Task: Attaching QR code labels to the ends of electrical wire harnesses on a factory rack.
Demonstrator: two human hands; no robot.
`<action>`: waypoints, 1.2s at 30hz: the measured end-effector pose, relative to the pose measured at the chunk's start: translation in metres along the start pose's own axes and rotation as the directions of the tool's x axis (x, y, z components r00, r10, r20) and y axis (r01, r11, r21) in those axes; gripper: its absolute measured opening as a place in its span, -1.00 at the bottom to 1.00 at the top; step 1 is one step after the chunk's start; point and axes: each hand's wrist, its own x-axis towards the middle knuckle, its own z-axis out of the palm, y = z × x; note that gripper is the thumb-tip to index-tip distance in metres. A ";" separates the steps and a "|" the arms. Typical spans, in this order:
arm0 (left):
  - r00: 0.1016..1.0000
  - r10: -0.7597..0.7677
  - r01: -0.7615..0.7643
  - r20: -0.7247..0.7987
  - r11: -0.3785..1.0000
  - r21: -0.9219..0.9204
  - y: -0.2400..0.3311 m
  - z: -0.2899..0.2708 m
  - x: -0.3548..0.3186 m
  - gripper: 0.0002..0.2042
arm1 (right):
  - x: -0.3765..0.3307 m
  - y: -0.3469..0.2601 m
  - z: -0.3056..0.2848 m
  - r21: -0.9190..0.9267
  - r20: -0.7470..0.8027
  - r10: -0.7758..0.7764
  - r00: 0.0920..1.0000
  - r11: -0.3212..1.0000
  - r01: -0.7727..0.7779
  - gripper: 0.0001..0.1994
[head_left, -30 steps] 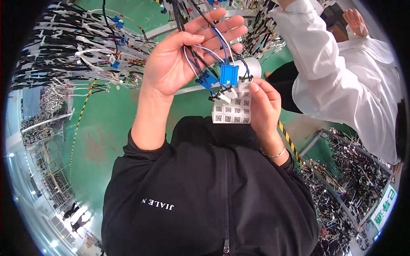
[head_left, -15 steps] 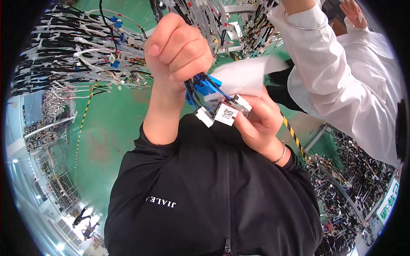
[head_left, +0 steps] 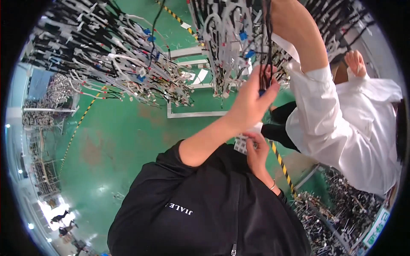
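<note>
My left hand (head_left: 251, 101) is raised and closed around a bundle of black wires (head_left: 267, 47) that hangs down from above, with a bit of blue connector (head_left: 261, 92) showing at my fingertips. My right hand (head_left: 257, 152) stays low against my black jacket, pinching a small white sheet of labels (head_left: 241, 143). Most of that sheet is hidden behind my left wrist.
Racks of hanging white, black and blue wire harnesses (head_left: 128, 72) fill the upper left and centre (head_left: 226, 47). A person in a white coat (head_left: 341, 123) stands close on the right, one arm (head_left: 299, 38) raised into the harnesses. Green floor (head_left: 124, 141) with yellow-black tape lies below.
My left hand has risen up and to the right with the wires. My right hand with the label sheet has dropped lower, apart from the left hand. The view has swung.
</note>
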 end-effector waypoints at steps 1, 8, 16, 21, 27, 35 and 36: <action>1.000 -0.029 0.029 0.000 0.980 0.195 0.012 0.002 -0.002 -0.60 | -0.003 0.004 0.002 0.023 -0.002 0.036 0.999 0.999 -0.036 -0.76; 0.975 0.222 -0.172 -0.015 0.795 0.582 -0.018 0.002 -0.014 -0.23 | 0.005 0.014 -0.003 0.038 -0.028 0.107 0.994 0.994 -0.106 -0.91; 0.986 0.162 -0.153 0.035 0.803 0.576 -0.030 -0.028 -0.011 -0.35 | 0.022 0.013 -0.006 -0.002 -0.002 0.118 0.993 0.993 -0.118 -0.81; 0.986 0.164 -0.137 0.009 0.790 0.597 -0.023 -0.053 -0.010 -0.42 | 0.020 0.003 -0.004 0.006 0.036 0.142 0.989 0.990 -0.143 -0.75; 0.962 0.268 -0.223 0.049 0.669 0.710 -0.003 -0.071 -0.009 -0.51 | 0.020 -0.010 0.001 -0.020 0.062 0.074 0.995 0.997 -0.073 -0.75; 0.672 0.713 -0.078 -0.201 0.337 0.938 0.066 -0.144 -0.005 -0.56 | 0.014 -0.006 -0.011 0.014 0.082 0.012 0.997 1.000 -0.014 -0.75; 0.673 0.705 0.014 -0.224 0.291 0.957 0.077 -0.156 0.004 -0.49 | 0.016 -0.009 -0.010 -0.006 0.113 0.030 0.993 1.000 -0.029 -0.76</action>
